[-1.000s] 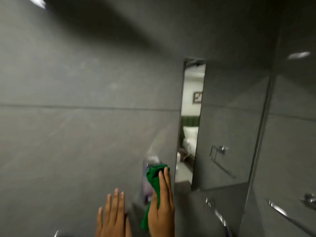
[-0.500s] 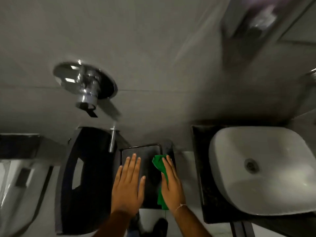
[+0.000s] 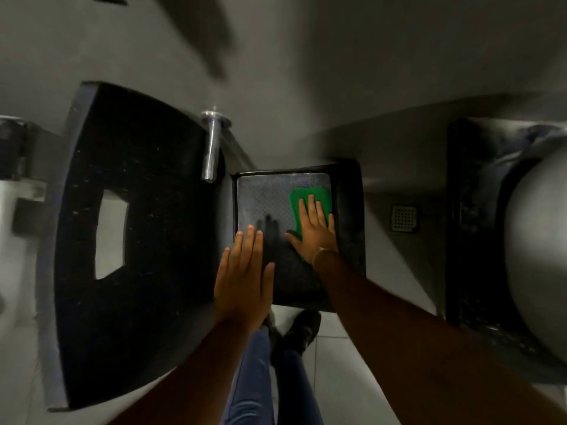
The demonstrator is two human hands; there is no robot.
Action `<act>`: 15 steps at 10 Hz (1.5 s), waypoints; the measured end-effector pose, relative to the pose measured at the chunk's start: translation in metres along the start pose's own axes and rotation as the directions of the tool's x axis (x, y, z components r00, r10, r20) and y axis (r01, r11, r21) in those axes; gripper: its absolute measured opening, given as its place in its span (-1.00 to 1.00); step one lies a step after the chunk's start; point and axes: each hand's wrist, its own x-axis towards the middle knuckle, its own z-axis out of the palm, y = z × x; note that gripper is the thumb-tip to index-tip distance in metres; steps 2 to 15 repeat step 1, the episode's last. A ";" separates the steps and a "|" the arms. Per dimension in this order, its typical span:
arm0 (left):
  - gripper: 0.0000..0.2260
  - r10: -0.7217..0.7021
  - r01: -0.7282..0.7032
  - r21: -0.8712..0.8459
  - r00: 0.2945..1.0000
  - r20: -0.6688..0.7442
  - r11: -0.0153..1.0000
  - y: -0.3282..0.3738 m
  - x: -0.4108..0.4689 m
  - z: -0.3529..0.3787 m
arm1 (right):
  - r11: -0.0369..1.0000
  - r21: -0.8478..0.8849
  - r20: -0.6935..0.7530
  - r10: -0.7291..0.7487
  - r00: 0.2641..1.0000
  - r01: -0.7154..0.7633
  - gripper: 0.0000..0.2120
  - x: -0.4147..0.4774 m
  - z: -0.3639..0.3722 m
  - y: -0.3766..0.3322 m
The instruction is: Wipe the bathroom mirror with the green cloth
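Observation:
The green cloth (image 3: 320, 193) lies flat on the textured top of a black square bin (image 3: 264, 204) below me. My right hand (image 3: 314, 233) presses on the cloth with the fingers stretched out, covering its lower part. My left hand (image 3: 242, 271) is flat and open, with nothing in it, over the bin's left front edge. Its shadow falls on the bin top between the hands. The mirror is out of view; I am looking straight down.
A black curved stone shelf (image 3: 153, 225) with a cut-out sits left of the bin, and a chrome pipe (image 3: 211, 148) sticks out of the grey wall. The grey basin (image 3: 540, 240) on its dark counter is at the right. A floor drain (image 3: 404, 217) and my shoes (image 3: 300, 329) show below.
The view has swung from the mirror down to the bin. My right hand has moved forward on the bin top and the cloth now lies spread under it. My left hand has drawn back.

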 end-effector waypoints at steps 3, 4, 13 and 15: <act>-0.42 0.025 -0.025 0.011 0.999 -0.034 1.000 0.000 0.007 0.003 | 0.999 -0.036 -0.014 -0.009 1.000 0.008 -0.15 -0.011 0.009 0.001; -0.42 0.025 -0.025 0.011 0.999 -0.034 1.000 0.000 0.007 0.003 | 0.999 -0.036 -0.014 -0.009 1.000 0.008 -0.15 -0.011 0.009 0.001; -0.42 0.025 -0.025 0.011 0.999 -0.034 1.000 0.000 0.007 0.003 | 0.999 -0.036 -0.014 -0.009 1.000 0.008 -0.15 -0.011 0.009 0.001; -0.42 0.025 -0.025 0.011 0.999 -0.034 1.000 0.000 0.007 0.003 | 0.999 -0.036 -0.014 -0.009 1.000 0.008 -0.15 -0.011 0.009 0.001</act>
